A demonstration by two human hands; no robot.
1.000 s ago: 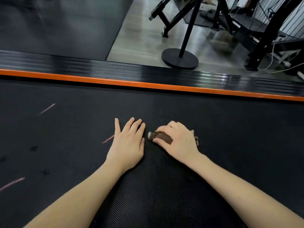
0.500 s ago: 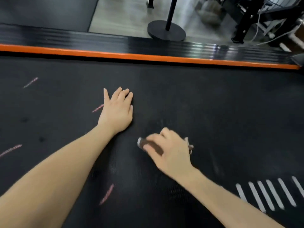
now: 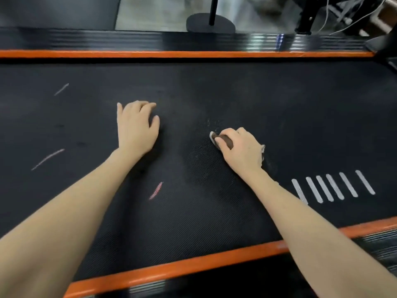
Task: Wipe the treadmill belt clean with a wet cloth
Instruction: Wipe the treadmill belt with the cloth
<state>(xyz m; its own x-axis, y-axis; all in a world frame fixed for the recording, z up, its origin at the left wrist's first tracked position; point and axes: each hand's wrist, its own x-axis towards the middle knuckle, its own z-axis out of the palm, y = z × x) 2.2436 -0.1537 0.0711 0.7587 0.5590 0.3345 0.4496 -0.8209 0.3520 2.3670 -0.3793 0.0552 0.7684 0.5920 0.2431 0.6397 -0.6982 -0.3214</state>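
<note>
The black treadmill belt [image 3: 214,87] fills the view, bordered by orange strips. My right hand [image 3: 240,150] grips a small brown and white cloth [image 3: 223,139] and presses it onto the belt right of centre; only the cloth's ends show past my fingers. A darker damp-looking patch [image 3: 204,168] lies just left of and below that hand. My left hand [image 3: 137,127] rests palm-down on the belt to the left, fingers slightly bent, holding nothing. Chalk-like streaks mark the belt: a pink one [image 3: 156,190] between my arms and pale ones [image 3: 47,159] further left.
The far orange edge strip [image 3: 193,54] and black ribbed side rail [image 3: 107,40] run across the top. A near orange strip [image 3: 193,265] crosses the bottom. White printed bars [image 3: 333,187] sit on the belt at right. A round black stand base [image 3: 210,23] stands on the floor beyond.
My right hand with the cloth has slid toward me and to the right across the belt, leaving a darker patch. My view has dropped, showing the near orange strip and white bars. My left hand stays planted.
</note>
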